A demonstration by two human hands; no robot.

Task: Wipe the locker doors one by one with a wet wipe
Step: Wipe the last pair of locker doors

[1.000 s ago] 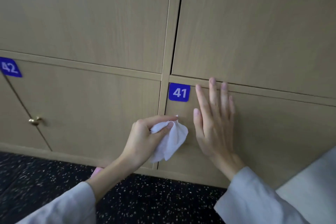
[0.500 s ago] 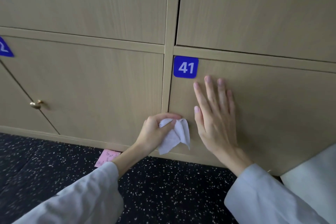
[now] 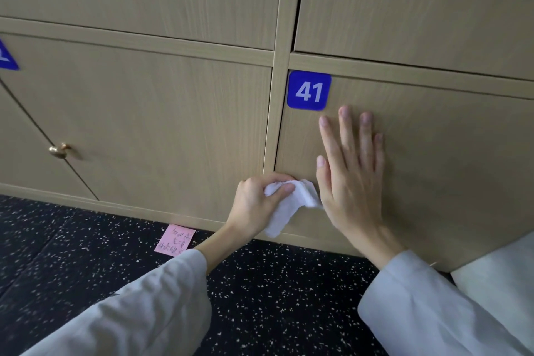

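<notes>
While right hand [image 3: 351, 182] stays flat, fingers spread, on door 41 [image 3: 433, 167], left hand [image 3: 257, 205], pinching wipe [image 3: 286, 208], has dropped lower.

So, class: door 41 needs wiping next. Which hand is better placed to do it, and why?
The left hand: it grips the wipe at the lower left corner of door 41. The right hand lies flat on the door, holding nothing.
</notes>
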